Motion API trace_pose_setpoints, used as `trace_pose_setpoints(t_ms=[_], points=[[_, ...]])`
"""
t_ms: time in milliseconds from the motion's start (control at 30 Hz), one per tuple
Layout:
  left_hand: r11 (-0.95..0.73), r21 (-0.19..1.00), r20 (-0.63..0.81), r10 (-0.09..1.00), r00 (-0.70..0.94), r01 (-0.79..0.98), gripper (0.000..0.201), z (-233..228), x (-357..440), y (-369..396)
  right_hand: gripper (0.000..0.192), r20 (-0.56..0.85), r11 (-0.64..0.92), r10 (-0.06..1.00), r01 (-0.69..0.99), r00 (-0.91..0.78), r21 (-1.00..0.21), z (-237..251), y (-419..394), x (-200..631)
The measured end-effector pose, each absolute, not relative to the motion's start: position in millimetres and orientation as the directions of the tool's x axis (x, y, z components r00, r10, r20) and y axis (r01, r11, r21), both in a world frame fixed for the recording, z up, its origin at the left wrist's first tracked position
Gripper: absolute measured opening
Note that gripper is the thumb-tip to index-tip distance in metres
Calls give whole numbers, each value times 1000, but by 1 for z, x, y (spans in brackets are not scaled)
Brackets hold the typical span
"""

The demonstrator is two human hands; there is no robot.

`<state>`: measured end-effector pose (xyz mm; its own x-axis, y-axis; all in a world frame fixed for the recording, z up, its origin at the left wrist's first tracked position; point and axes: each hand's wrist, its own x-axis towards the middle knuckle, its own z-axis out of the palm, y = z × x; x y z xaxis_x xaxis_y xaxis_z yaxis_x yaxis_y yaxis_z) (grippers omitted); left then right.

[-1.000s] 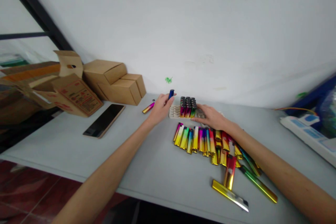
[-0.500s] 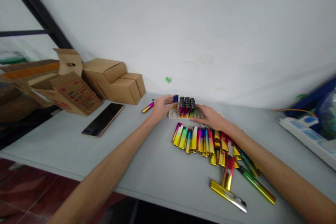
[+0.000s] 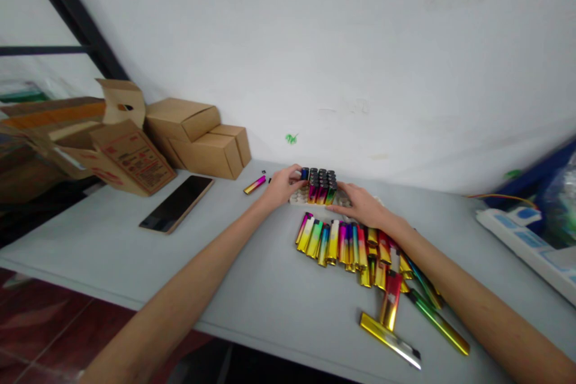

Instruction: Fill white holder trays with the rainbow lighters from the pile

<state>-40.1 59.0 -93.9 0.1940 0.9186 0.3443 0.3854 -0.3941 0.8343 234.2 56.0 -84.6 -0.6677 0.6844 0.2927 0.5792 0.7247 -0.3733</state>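
A pale tray with round holes [image 3: 299,197] sits near the wall, with several upright lighters [image 3: 322,186] in its middle, dark tops up and shiny coloured bodies below. On its left side, my left hand [image 3: 285,185] pinches a blue lighter [image 3: 305,174] between thumb and fingers; the lighter's lower end is hidden by my hand. At the tray's right side rests my right hand [image 3: 360,204], thumb and fingers apart, touching the tray edge. A heap of loose metallic lighters [image 3: 333,243] lies in front of the tray and partly under my right forearm.
One purple-gold lighter [image 3: 254,185] lies left of my left hand. Farther left are a phone [image 3: 177,204], stacked brown boxes [image 3: 204,153] and an opened carton [image 3: 135,156]. A white power strip [image 3: 526,246] lies at the right. The wall [image 3: 360,72] rises behind the table.
My left hand has brought the blue lighter lower and slightly right, nearer the height of the standing ones. My right hand stays by the tray. The view has shifted slightly.
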Motion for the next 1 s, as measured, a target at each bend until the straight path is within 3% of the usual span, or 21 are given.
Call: trace_pose_setpoints(t_ms=[167,300,400,467,567,667,1000], points=[[-409,792,343,912,224,452,26,-94,-39,55,67,298,733,676,573,-674,-367,-89,59,235],[-396,632,477,876,68,666,47,-82,-35,36,70,304,727,683,576,-665,-374,-94,62,236],[-354,500,562,827,14,791,26,-60,-36,16,69,318,727,683,570,-657,-383,-94,61,236],[-339,455,491,867,86,823,13,-46,-38,3,67,322,726,684,569,-655,-385,-93,60,236],[-369,450,217,929,302,814,27,-34,-36,-13,66,316,726,684,573,-657,-380,-90,58,235],[-400,439,2,896,444,804,32,-34,-32,-22,66,314,725,686,580,-656,-371,-87,56,234],[-372,418,-80,894,441,829,44,-40,-30,-24,66,273,689,723,627,-635,-363,-81,50,233]])
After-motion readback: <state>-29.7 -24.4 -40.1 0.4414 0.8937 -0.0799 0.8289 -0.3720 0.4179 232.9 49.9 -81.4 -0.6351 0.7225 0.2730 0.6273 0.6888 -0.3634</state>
